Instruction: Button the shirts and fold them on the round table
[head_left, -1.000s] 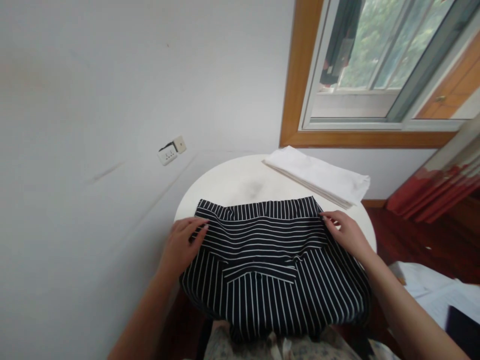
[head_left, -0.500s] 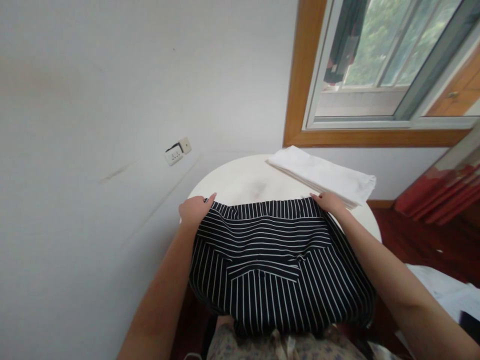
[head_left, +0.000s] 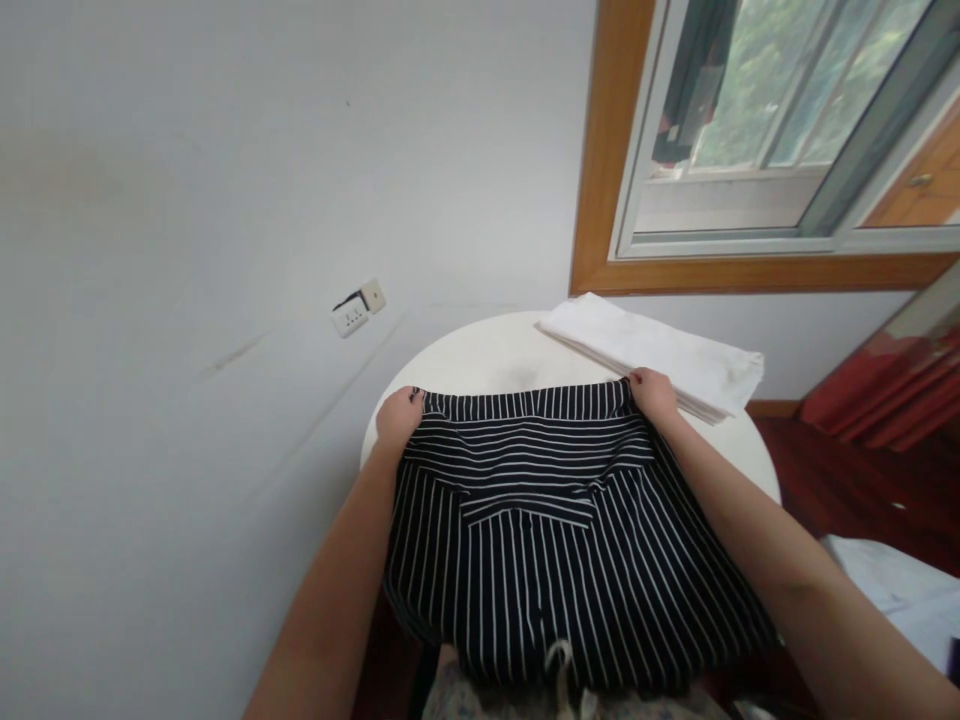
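A black garment with thin white stripes [head_left: 540, 530] lies over the near half of a round white table [head_left: 480, 365] and hangs off its front edge toward my lap. My left hand [head_left: 399, 417] is closed on the garment's far left corner. My right hand [head_left: 654, 393] is closed on its far right corner. Both hands hold the far edge slightly raised above the tabletop. A folded white cloth [head_left: 660, 355] lies at the back right of the table, just beyond my right hand.
A white wall stands to the left with a wall socket [head_left: 352, 315] near the table. A wood-framed window [head_left: 750, 150] is at the upper right. Dark red floor [head_left: 847, 480] and white sheets [head_left: 900, 600] lie to the right.
Both hands slid from the garment's sides to its far corners, closed on them and lifted the far edge. The camera view shifted slightly left, so the table sits further right.
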